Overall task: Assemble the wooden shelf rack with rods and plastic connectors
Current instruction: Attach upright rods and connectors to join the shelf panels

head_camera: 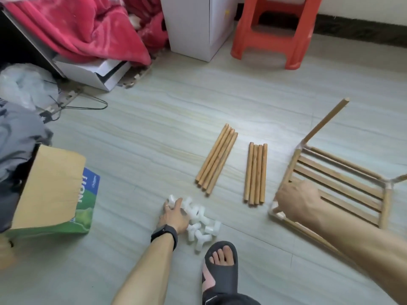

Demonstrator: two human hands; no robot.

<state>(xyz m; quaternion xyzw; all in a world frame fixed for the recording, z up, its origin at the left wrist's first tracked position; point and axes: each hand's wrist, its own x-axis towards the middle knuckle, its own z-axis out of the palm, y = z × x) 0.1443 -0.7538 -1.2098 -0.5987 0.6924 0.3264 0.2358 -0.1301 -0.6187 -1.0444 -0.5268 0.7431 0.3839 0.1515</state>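
Single wide-angle head-worn view, facing forward and down onto the floor (154, 119), red stool (275, 31) at the far end, left hand (174, 214) and right hand (297, 201) close below the lens, nearer than the stool.

Heap of white plastic connectors (198, 225) on the floor, four long rods (217, 159) and four short rods (255, 173) side by side, slatted shelf frame (339, 186) tilted at right.
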